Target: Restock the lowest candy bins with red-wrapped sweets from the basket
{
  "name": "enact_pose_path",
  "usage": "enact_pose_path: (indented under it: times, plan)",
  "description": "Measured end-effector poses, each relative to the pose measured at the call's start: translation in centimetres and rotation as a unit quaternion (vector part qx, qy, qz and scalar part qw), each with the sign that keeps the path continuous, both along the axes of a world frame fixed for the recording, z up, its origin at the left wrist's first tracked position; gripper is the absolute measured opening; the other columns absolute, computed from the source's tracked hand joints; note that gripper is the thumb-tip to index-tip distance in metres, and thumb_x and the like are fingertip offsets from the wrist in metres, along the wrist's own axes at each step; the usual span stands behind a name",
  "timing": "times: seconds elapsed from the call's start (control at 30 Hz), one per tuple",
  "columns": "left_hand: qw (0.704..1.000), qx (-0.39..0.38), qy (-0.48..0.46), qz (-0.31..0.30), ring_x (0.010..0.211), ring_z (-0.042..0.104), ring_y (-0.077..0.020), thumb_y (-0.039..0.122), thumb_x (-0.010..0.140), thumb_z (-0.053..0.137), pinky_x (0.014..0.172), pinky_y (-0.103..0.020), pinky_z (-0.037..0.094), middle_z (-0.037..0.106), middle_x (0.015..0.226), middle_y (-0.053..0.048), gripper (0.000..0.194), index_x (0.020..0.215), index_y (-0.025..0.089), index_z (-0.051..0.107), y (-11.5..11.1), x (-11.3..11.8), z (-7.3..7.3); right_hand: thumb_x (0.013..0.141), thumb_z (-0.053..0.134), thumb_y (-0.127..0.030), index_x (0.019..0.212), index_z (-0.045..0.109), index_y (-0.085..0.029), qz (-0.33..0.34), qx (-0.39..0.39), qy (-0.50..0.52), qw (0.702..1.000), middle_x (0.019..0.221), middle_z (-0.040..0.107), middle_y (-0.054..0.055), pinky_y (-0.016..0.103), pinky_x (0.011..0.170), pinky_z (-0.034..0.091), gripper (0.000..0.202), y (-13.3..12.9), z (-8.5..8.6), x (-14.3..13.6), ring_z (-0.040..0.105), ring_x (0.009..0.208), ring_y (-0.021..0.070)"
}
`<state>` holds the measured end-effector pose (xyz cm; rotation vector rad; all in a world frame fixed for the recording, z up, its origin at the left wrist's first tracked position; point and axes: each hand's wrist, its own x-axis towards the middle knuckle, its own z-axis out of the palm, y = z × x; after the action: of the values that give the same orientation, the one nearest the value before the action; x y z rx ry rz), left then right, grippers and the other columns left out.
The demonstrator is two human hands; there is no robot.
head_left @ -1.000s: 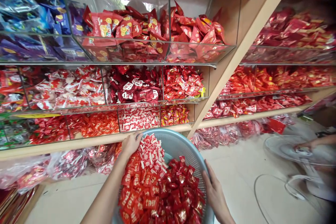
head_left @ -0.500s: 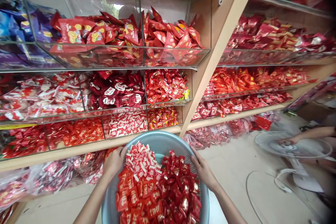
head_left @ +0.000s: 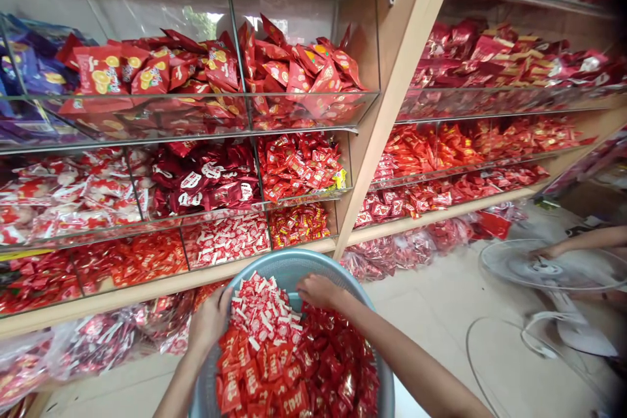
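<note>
A blue-grey plastic basin (head_left: 274, 263) full of wrapped candies sits low in front of me. My left hand (head_left: 209, 317) grips its left rim, fingers curled over the edge. My right hand (head_left: 317, 290) is inside the basin near the far wall, its fingers curled; anything in them is hidden. Beneath this hand and forearm lie dark red shiny candies (head_left: 343, 366). Small red-and-white candies (head_left: 264, 310) are heaped at the far left of the basin. Bright red-orange packets (head_left: 259, 372) fill the near left.
Wooden shelves with clear dividers (head_left: 252, 111) hold many candy packets ahead. Bagged candies (head_left: 98, 343) lie on the floor under the lowest shelf. On the right, another person's hand (head_left: 548, 251) touches a white fan (head_left: 563, 268), and a cable (head_left: 467, 353) loops across the floor.
My right hand has left the right rim and moved left into the basin, its fingers now curled. My left hand stays on the rim. The camera view has shifted slightly.
</note>
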<state>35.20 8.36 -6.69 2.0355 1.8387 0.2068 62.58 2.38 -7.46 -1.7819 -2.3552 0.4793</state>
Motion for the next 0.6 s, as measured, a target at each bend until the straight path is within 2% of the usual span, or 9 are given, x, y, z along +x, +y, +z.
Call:
enact_pose_path:
  times: [0.1,0.23,0.37,0.6]
  plan:
    - [1.0,0.0,-0.006,-0.005,0.089,0.061,-0.0235,0.05,0.085,0.024,0.071,-0.027,0.043,0.067,0.094,-0.009,0.047,0.104,0.023,0.057,0.0,-0.1,0.1,0.072,0.052,-0.017,0.08,0.067,-0.01,0.04,-0.055,-0.055,0.996,0.084,0.068,0.011,0.033,0.069,0.046,0.018,1.2,-1.6,-1.3,0.062,0.077,0.0228]
    - [1.0,0.004,-0.015,-0.011,0.092,0.061,-0.0224,0.05,0.085,0.025,0.071,-0.026,0.042,0.067,0.095,-0.007,0.046,0.105,0.024,0.057,0.1,-0.2,0.0,0.067,0.056,-0.017,0.078,0.068,-0.008,0.045,-0.089,-0.088,0.991,0.085,0.068,0.014,0.033,0.067,0.047,0.018,1.2,-2.8,-1.9,0.063,0.075,0.0241]
    - [1.0,0.001,-0.016,-0.01,0.091,0.061,-0.0224,0.049,0.085,0.025,0.071,-0.026,0.042,0.067,0.095,-0.007,0.046,0.105,0.023,0.057,0.2,-0.4,-0.2,0.063,0.06,-0.02,0.072,0.069,-0.012,0.035,-0.125,-0.107,0.986,0.076,0.07,0.009,0.033,0.066,0.047,0.015,0.7,-3.0,-1.9,0.063,0.068,0.0226]
    - [0.999,0.006,-0.051,-0.005,0.094,0.06,-0.0205,0.05,0.085,0.028,0.074,-0.024,0.042,0.067,0.098,-0.006,0.044,0.103,0.024,0.059,0.1,-1.7,-0.7,0.062,0.054,-0.018,0.071,0.069,-0.016,0.042,-0.159,-0.089,0.982,0.071,0.07,0.001,0.024,0.059,0.045,0.017,0.8,-2.5,-2.5,0.061,0.061,0.0159]
